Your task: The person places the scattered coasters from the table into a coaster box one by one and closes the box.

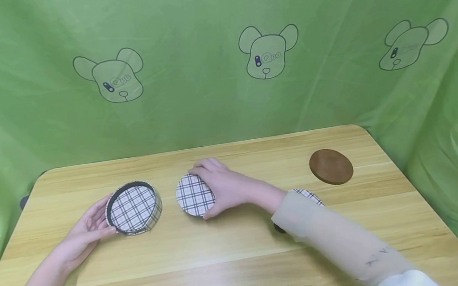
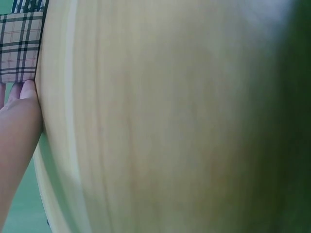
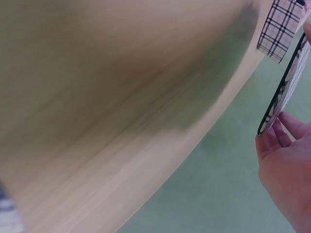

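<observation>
My left hand [image 1: 83, 232] grips the left side of a round plaid coaster holder [image 1: 134, 207], thumb at its near rim. The holder has a raised wall, a dark inner edge and a plaid floor. In the left wrist view, fingertips touch the plaid wall [image 2: 19, 48]. Just right of the holder, my right hand [image 1: 227, 186] holds a round plaid coaster [image 1: 192, 196] by its edge, thumb at the near side and fingers at the far side. The right wrist view shows the coaster [image 3: 286, 82] tilted, thin and dark-edged, apart from the holder [image 3: 279, 29].
A brown round coaster [image 1: 330, 166] lies at the back right of the wooden table [image 1: 229, 281]. Another plaid round piece [image 1: 307, 195] is partly hidden under my right sleeve [image 1: 330, 230]. A green curtain [image 1: 199, 108] hangs behind and along both sides of the table.
</observation>
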`<state>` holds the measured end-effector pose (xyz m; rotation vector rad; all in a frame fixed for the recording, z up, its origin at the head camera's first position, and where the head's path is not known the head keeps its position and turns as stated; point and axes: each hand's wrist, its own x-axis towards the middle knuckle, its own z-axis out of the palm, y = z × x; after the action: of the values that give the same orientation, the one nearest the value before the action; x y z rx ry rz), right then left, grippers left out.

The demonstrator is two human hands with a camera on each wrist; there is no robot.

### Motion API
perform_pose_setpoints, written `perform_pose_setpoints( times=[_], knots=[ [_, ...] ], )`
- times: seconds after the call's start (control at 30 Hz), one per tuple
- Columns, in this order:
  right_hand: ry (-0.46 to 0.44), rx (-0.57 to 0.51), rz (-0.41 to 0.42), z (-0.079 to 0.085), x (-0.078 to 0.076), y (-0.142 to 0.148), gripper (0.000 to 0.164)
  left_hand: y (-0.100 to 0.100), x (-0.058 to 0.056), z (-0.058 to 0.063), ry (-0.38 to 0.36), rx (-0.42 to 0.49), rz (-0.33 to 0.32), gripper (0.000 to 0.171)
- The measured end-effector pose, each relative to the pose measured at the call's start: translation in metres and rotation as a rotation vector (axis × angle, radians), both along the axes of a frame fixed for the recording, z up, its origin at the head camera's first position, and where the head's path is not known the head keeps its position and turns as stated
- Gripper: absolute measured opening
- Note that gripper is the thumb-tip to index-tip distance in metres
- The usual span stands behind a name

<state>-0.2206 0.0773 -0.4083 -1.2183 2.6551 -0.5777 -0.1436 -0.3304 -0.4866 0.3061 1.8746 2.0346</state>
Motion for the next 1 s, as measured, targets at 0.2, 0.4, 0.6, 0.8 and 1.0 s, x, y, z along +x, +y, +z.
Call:
perform_pose_setpoints(
  times=[0.2,0.4,0.6,0.8,1.0],
  knots=[
    [0.009,0.002,0.03,0.004,0.0,-0.019,0.118,0.0,0.0,-0.001,0.005,0.006,0.001,0.092],
    [0.012,0.002,0.045,0.005,0.0,-0.036,0.117,0.0,0.001,-0.001,0.015,0.018,-0.001,0.091],
    [0.03,0.011,0.057,0.005,-0.001,-0.049,0.117,0.001,0.0,-0.001,0.017,0.014,-0.009,0.091],
    [0.057,0.027,0.073,0.007,-0.002,-0.064,0.117,0.0,0.0,0.0,0.013,0.006,-0.013,0.09],
    [0.095,0.047,0.092,0.008,-0.004,-0.083,0.116,-0.001,0.0,0.0,0.008,0.004,-0.017,0.091]
  ],
)
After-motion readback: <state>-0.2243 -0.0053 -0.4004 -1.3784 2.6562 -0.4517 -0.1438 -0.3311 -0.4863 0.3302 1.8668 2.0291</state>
